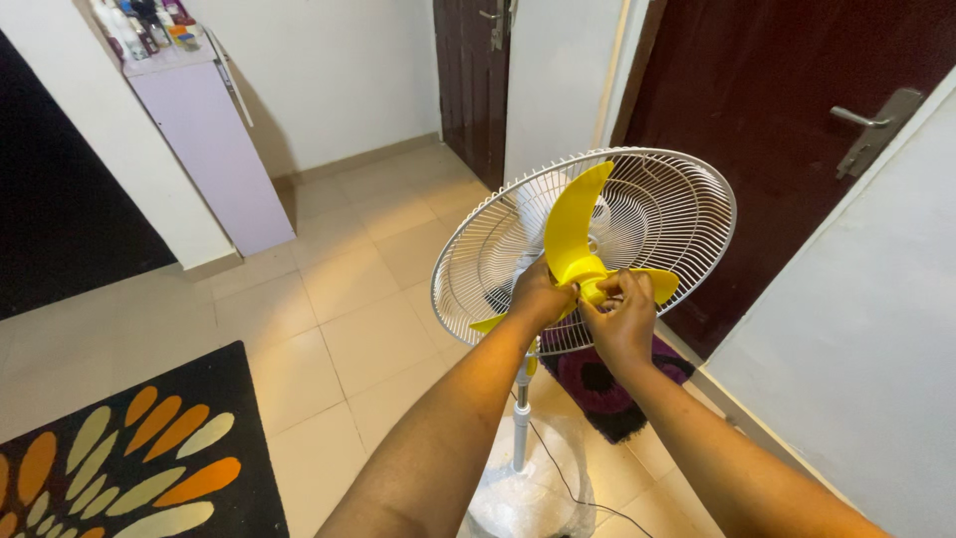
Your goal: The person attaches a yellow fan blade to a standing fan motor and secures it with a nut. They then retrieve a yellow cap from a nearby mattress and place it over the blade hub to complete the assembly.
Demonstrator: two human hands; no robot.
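So I'm standing over the pedestal fan, looking down at it, and the yellow blade (576, 231) sits right in front of me against the white rear grille (677, 204), front guard off. The hub is dead centre between my hands, and the shaft points roughly back at me and a bit upward, so anything at the hub happens along that line.

My left hand (539, 295) is wrapped around the hub side of the blade where the lower-left vane comes off, fingers curled shut on the plastic. My right hand (621, 317) is pinched closed on the little yellow cap (595, 290) at the nose of the hub, thumb and fingertips bunched on it.

Both hands touch the blade assembly, but the right is the one sitting on the axis itself; the left is just beside it. The white pole (521, 413) drops straight down between my forearms to the base (523, 498).
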